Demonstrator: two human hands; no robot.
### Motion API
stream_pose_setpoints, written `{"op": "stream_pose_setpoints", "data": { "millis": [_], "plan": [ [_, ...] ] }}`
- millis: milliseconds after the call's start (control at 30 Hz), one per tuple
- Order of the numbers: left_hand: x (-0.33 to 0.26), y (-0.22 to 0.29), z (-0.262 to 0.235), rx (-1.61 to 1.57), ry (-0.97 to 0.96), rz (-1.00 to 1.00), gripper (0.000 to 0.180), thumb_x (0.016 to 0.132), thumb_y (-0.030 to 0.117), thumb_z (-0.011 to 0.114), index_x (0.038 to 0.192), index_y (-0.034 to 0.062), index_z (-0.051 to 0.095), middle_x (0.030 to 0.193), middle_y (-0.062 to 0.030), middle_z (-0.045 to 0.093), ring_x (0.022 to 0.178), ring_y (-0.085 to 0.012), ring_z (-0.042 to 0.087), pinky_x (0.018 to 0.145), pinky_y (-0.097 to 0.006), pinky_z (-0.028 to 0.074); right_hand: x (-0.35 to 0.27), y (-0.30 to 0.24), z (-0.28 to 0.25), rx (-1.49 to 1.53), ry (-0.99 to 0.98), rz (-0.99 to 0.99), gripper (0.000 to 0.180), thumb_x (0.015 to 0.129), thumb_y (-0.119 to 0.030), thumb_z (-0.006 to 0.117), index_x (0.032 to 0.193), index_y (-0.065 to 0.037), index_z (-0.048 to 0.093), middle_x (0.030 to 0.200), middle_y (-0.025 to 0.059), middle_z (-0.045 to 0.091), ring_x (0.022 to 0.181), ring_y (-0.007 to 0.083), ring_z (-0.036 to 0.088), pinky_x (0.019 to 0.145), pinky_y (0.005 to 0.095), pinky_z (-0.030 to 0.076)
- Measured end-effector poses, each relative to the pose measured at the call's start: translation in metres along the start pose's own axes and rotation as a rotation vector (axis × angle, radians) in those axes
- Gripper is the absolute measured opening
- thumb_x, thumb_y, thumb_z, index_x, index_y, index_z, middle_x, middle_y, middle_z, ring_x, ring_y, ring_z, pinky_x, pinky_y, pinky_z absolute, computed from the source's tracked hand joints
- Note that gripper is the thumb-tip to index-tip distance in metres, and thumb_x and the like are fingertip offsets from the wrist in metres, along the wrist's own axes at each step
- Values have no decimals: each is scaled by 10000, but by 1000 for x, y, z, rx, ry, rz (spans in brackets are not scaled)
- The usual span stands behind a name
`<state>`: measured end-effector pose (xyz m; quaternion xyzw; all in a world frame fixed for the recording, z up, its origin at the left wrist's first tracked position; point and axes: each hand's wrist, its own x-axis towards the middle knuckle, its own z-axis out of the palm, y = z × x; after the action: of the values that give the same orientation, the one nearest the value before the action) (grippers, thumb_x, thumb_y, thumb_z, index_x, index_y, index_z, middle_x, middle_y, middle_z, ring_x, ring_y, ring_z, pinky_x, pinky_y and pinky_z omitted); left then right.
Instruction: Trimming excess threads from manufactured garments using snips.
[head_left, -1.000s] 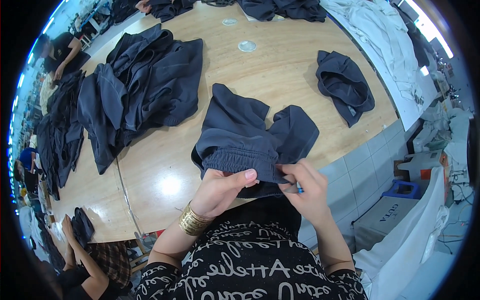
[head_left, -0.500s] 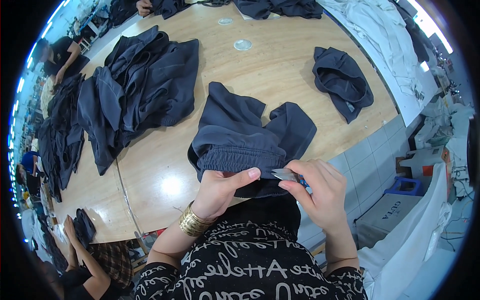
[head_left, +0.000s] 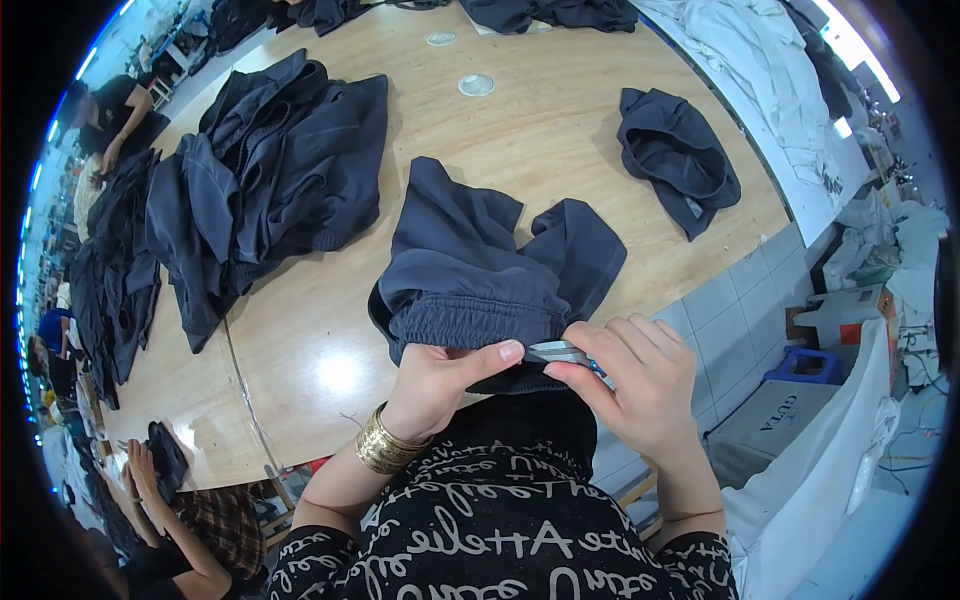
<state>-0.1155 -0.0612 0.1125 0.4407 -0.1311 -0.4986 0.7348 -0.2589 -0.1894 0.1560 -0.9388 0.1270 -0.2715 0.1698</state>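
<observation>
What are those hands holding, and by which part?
Left grip: the dark shorts, by the gathered waistband. Right grip: small scissors, by the handle end.

Shorts (head_left: 475, 262) lie partly on the table (head_left: 540, 120), right of a garment pile (head_left: 290, 170).

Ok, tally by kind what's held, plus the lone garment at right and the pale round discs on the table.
Held dark garment: 1
Held snips: 1
Lone dark garment: 1
Pale round discs: 2
Total: 5

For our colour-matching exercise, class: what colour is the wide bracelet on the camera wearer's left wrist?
The bracelet is gold, seen best in the head view.
</observation>
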Motion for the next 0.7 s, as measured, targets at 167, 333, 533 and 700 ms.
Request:
{"op": "stream_pose_setpoints", "data": {
  "millis": [167,333,533,700],
  "plan": [
    [2,-1,2,-10,-23,-5,368,772,-42,701,1116,-57,572,1111,-130,619,1006,-190,603,909,-324,486,-2,0,-1,-22,7,0,253,656,-222,772,801,-76,625,638,7,556,543,168,496,501,298,322],
    [6,-4,-2,-14,-42,-23,388,775,-60,686,1140,-49,554,1122,-132,612,1015,-194,601,913,-329,486,-9,9,-4,43,20,175,230,739,-227,746,875,-87,625,706,12,570,573,157,520,523,262,371],
    [11,-5,-5,-47,-82,-35,422,780,-81,665,1176,-40,526,1145,-135,599,1033,-201,595,916,-332,485,-6,14,4,485,118,540,293,761,-168,748,995,-58,611,714,-7,521,613,72,439,569,188,360],
    [13,-4,-9,-83,-125,-84,504,770,-99,665,1235,-31,483,1196,-136,570,1073,-198,572,933,-344,473,0,33,24,975,-219,723,213,782,-150,730,893,-3,622,677,-65,456,622,15,356,553,176,294]
  ]
}}
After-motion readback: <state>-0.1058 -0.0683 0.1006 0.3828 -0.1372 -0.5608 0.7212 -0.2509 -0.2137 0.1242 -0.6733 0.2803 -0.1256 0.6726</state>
